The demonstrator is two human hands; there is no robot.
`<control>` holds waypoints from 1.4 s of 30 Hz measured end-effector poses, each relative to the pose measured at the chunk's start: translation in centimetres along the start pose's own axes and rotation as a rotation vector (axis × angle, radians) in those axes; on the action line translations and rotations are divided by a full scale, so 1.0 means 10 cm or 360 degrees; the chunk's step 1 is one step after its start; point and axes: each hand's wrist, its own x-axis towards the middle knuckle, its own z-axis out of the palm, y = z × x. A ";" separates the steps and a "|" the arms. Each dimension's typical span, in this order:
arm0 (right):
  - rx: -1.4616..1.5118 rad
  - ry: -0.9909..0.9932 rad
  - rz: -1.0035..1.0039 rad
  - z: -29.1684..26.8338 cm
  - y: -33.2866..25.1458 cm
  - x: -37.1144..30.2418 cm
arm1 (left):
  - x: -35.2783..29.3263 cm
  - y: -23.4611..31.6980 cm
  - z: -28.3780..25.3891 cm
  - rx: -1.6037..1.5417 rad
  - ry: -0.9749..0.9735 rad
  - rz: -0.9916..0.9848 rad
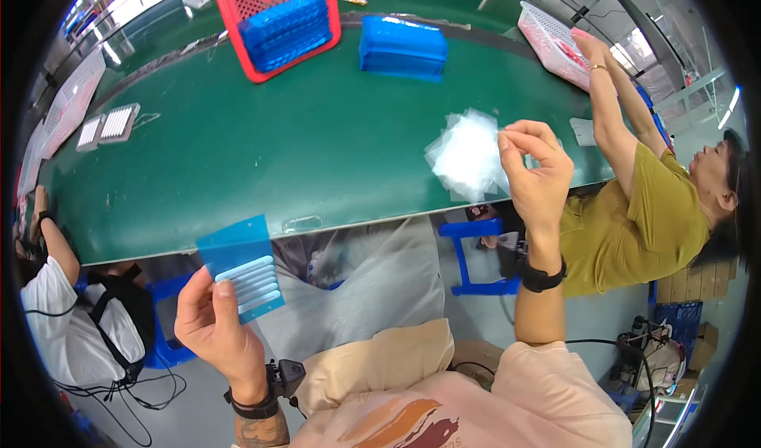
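Observation:
My left hand [218, 317] is closed on the lower left edge of a translucent blue plastic pouch [236, 246], held just off the near edge of the table. Several white, rod-shaped pieces [250, 283] lie side by side in or against its lower part. To the right, a loose pile of clear plastic bags [468, 155] is fanned out on the green tabletop. Over its right edge, my right hand [541, 167] pinches thumb and forefinger together on what looks like a thin clear bag; its outline is hard to make out.
A red basket [337, 32] with blue packs stands at the far side, beside another blue stack [403, 48]. White rods in trays [107, 127] lie at left. A co-worker at right reaches into a pink basket [547, 48]; another person sits at left. A blue stool [476, 230] stands below.

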 end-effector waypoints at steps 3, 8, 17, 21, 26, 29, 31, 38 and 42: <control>-0.0910 -0.0163 -0.0413 -0.19 0.18 0.03 | 0.19 0.07 0.11 0.0087 0.0015 0.0174; -0.1052 -0.0485 -0.0310 -0.08 0.53 -0.26 | 0.91 0.23 0.63 0.0145 -0.0066 0.0473; -0.0691 -0.0366 -0.0317 -0.02 0.49 -0.34 | 2.54 -0.01 1.80 0.1257 -0.0027 0.1847; -0.0615 -0.0325 -0.0315 0.01 0.53 -0.34 | 2.84 -0.26 1.96 0.1844 -0.0100 0.2197; -0.0546 -0.0312 -0.0362 -0.03 0.57 -0.37 | 2.68 -0.47 1.89 0.1989 -0.0429 0.1798; -0.0568 -0.0344 -0.0363 -0.06 0.52 -0.38 | 2.43 -0.33 1.81 0.1736 -0.0427 0.1765; -0.0589 -0.0363 -0.0345 -0.06 0.52 -0.41 | 2.08 -0.24 1.80 0.1691 -0.0763 0.1529; -0.0584 -0.0468 -0.0479 0.01 0.41 -0.50 | 0.60 -0.01 1.63 0.0959 -0.1633 0.0709; -0.0482 -0.0420 -0.0677 0.03 0.58 -0.74 | -0.13 -0.10 1.49 0.0219 -0.1433 0.0207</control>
